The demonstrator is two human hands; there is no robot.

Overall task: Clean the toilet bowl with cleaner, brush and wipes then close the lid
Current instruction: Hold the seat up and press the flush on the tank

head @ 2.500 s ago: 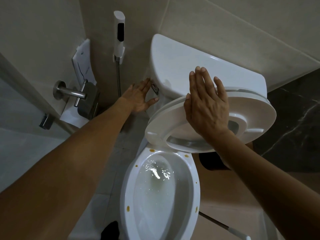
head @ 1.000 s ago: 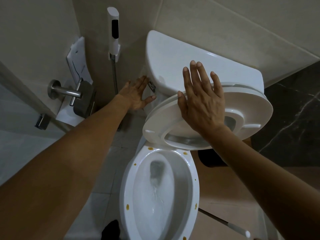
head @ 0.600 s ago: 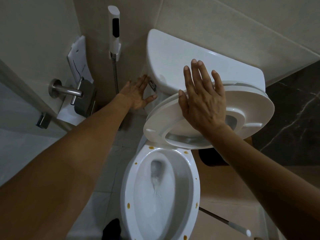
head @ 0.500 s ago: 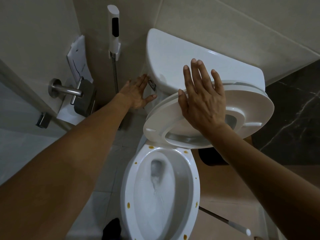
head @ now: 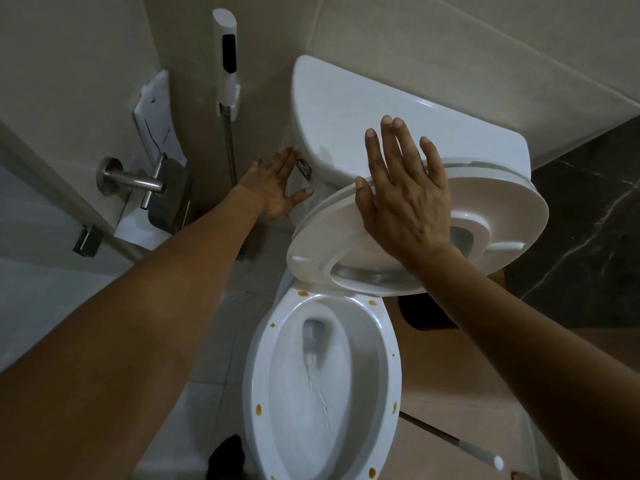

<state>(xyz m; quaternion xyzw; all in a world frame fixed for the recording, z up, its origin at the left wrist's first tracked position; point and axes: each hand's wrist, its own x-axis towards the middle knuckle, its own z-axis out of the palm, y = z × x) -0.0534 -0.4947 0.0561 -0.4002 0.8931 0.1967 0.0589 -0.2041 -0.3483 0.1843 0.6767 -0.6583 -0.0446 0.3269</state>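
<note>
Flushing stage, looks like: left hand (head: pixel 273 188) spread flat by flush lever (head: pixel 304 167), right hand (head: pixel 403 195) splayed against raised seat and lid (head: pixel 498 209). Below both, bowl rim (head: pixel 258 410) spotted brown. Wiping, lid-closing probably left.

One toilet bowl (head: pixel 322 386) at lower centre, one tank (head: pixel 346 109) above it, one raised seat-and-lid (head: pixel 502 216). Two hands: left hand (head: pixel 273 188), right hand (head: pixel 405 199). One bidet sprayer (head: pixel 227 57) at upper left, several brown spots (head: pixel 258 409) along the rim.
</note>
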